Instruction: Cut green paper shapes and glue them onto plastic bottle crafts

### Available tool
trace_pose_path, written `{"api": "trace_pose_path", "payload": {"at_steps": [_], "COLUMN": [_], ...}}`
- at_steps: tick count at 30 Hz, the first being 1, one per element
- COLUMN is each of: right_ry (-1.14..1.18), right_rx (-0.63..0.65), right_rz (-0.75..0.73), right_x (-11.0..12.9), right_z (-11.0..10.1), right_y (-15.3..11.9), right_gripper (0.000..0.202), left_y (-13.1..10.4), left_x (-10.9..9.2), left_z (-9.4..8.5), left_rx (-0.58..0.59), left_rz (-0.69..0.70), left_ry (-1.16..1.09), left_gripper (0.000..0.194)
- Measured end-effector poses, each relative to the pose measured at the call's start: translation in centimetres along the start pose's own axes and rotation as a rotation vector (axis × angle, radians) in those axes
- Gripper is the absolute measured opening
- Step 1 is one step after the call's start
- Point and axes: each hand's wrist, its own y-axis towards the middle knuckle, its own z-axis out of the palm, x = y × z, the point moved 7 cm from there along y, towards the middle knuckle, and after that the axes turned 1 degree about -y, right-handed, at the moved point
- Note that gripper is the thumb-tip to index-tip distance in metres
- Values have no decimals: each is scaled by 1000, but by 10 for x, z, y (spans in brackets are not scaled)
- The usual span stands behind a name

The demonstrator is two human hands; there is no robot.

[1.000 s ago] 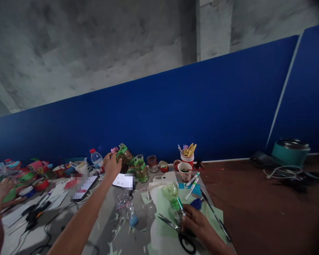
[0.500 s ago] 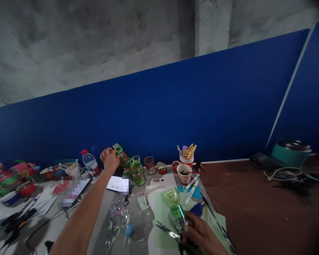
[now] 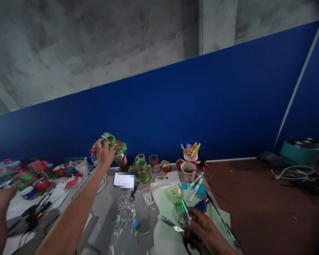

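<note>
My left hand (image 3: pixel 103 151) reaches to the back of the table, its fingers round a cut plastic bottle (image 3: pixel 117 144) with green trim and brownish sides. The bottle is tilted, with pale prongs at its upper left end. My right hand (image 3: pixel 203 225) grips the clear lower end of a goblet-shaped bottle piece (image 3: pixel 174 193), which has a light green bowl and a green band. Scissors (image 3: pixel 178 229) lie beside and partly under that hand; whether its fingers touch them is hidden. Green paper (image 3: pixel 166 226) lies below.
Another cut bottle (image 3: pixel 143 170), a glass jar (image 3: pixel 154 164), paper cups (image 3: pixel 188 173) and markers (image 3: pixel 196 189) stand or lie around. A phone (image 3: pixel 124 181) rests mid-table near plastic scraps (image 3: pixel 126 205). Another person's arm (image 3: pixel 1 209) enters at left. A blue partition (image 3: pixel 159 106) rises behind.
My left hand has raised the trimmed bottle and tipped it further, uncovering another container behind. The other person's arm has appeared at left. My right hand keeps its grip.
</note>
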Motion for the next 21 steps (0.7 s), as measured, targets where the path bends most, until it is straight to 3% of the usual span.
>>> {"api": "trace_pose_path", "payload": {"at_steps": [4,8,21], "right_ry": [-32,-53,-48], "right_rx": [47,62,79], "right_rz": [14,-4,38], "right_x": [1,3,0], "right_z": [2,2,1], "right_y": [0,1,-1], "right_gripper": [60,61,58], "left_y": [5,0,-42], "left_x": [24,45,93], "left_z": [-16,-10,65], "left_rx": [-66,-18,225], "left_rz": [-17,5,-142], "left_ry": [81,140,95], "left_gripper": [24,23,29]}}
